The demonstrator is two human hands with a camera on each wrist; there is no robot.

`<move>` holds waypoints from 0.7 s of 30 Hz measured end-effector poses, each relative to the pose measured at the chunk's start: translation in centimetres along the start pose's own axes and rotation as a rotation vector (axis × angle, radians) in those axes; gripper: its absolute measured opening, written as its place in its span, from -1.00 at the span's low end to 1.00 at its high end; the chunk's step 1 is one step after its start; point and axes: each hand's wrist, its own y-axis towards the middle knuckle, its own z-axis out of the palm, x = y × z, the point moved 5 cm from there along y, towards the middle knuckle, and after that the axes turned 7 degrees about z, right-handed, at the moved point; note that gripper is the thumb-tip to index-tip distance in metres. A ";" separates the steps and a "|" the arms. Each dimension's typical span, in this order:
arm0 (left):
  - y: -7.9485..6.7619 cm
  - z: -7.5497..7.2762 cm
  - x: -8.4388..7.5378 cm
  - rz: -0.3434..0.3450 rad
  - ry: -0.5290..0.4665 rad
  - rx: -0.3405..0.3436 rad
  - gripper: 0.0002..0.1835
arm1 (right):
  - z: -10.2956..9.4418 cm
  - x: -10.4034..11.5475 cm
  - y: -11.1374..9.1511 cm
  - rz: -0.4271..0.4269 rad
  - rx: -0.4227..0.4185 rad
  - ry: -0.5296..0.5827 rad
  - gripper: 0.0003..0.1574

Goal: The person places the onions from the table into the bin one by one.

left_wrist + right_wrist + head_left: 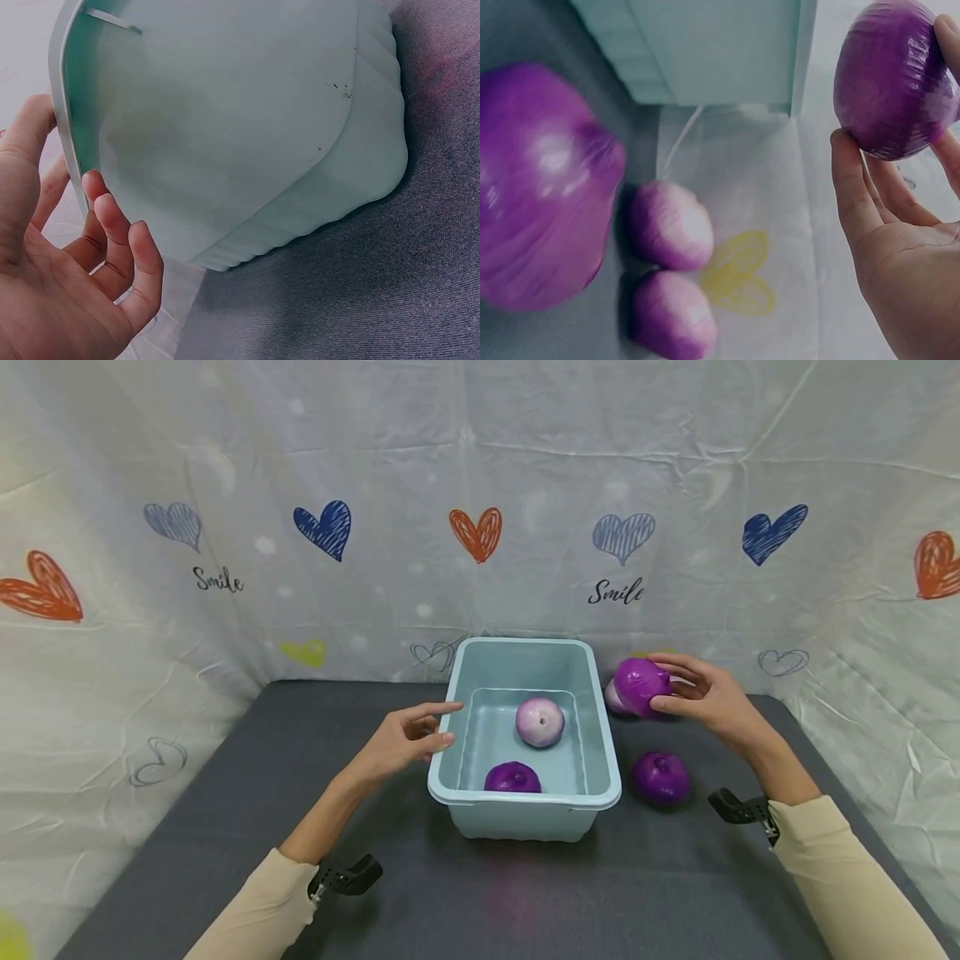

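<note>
My right hand (716, 700) holds a shiny purple onion (640, 687) in its fingertips, just right of the pale blue-green plastic basin (517, 820). In the right wrist view, fingers and thumb sit around this onion, raised beside the basin. At the basin's left rim is my left hand (397, 742), index finger stretched over the edge and the other fingers loosely bent by the outer wall. Inside the basin lie a pale purple-white onion (540, 723) and a darker purple onion (513, 777), partly hidden by the front rim.
Another purple onion (661, 779) lies on the dark grey tabletop (247, 802) right of the basin. Two paler onions (673, 226) lie at the back right, mostly hidden behind the held one in the head view. A white curtain (390, 435) with printed hearts hangs behind.
</note>
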 end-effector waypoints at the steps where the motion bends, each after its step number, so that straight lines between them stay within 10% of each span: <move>1: 0.0 0.0 0.0 0.000 0.002 0.000 -0.47 | 0.2 0.2 0.2 -0.007 0.004 -0.001 -0.29; 21: 0.2 0.0 -0.1 -0.006 0.021 -0.001 -0.48 | 4.7 3.8 3.6 -0.143 0.164 0.023 -0.23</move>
